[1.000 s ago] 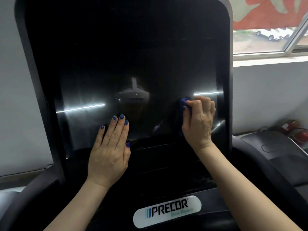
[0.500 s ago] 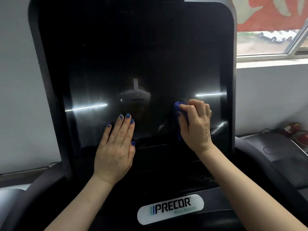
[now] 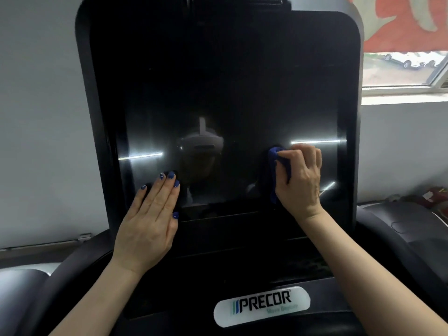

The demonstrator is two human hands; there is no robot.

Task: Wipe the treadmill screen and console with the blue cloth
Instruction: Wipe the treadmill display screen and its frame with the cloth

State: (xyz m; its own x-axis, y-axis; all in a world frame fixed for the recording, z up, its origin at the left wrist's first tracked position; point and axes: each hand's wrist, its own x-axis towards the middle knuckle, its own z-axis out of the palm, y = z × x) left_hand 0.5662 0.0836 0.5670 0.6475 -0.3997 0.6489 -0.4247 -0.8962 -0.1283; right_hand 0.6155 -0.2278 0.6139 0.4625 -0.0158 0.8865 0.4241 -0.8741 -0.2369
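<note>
1. Blue cloth [image 3: 275,158]: mostly hidden under right hand [image 3: 299,180]; only a bunched edge shows at thumb side.
2. Screen [image 3: 230,105]: dark, glare streaks; top edge cut off by frame.
3. Right hand: fingers curled round cloth, pressing it on lower-right screen.
4. Left hand [image 3: 151,221]: flat, fingers straight & together, resting on screen's lower-left edge.
5. Console [image 3: 242,241] w/ PRECOR badge [image 3: 261,305] below.

- You can read one brand mark: "PRECOR" in dark capitals on a white oval badge [image 3: 261,306], which sits on the treadmill console [image 3: 322,318] below the dark screen [image 3: 230,93].
- Left of that word on the badge you see a few slanted blue-green stripes.
- Under the word runs a smaller teal line, too blurred for you to read.
</note>
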